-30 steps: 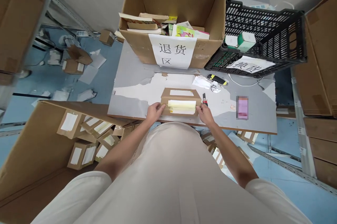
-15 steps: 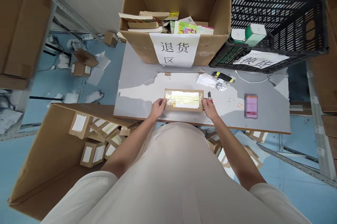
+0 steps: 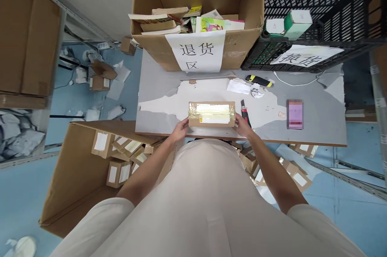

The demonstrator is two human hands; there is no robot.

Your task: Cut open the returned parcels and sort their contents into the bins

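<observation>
A small cardboard box [image 3: 212, 114] with a white label and clear tape over its top lies at the front of the table. My left hand [image 3: 181, 129] grips its left end, and my right hand [image 3: 242, 126] grips the right end; some fingertips are hidden against its sides. Just beyond my right hand is a red and black utility knife [image 3: 245, 112], partly covered by that hand. Farther back rest a black and yellow cutter [image 3: 259, 81] and crumpled white paper [image 3: 239, 86].
At the table's back stand a large carton [image 3: 238, 49] of books and a black plastic crate [image 3: 320, 35] holding small boxes. A phone-like item [image 3: 295, 114], blurred out, lies right on the grey table [image 3: 320, 136]. Lower left, an open carton [image 3: 63, 180] contains several labelled parcels.
The camera view has shifted slightly. More of the red and black knife now shows beside my right hand. Both hands stay at the ends of the cardboard box.
</observation>
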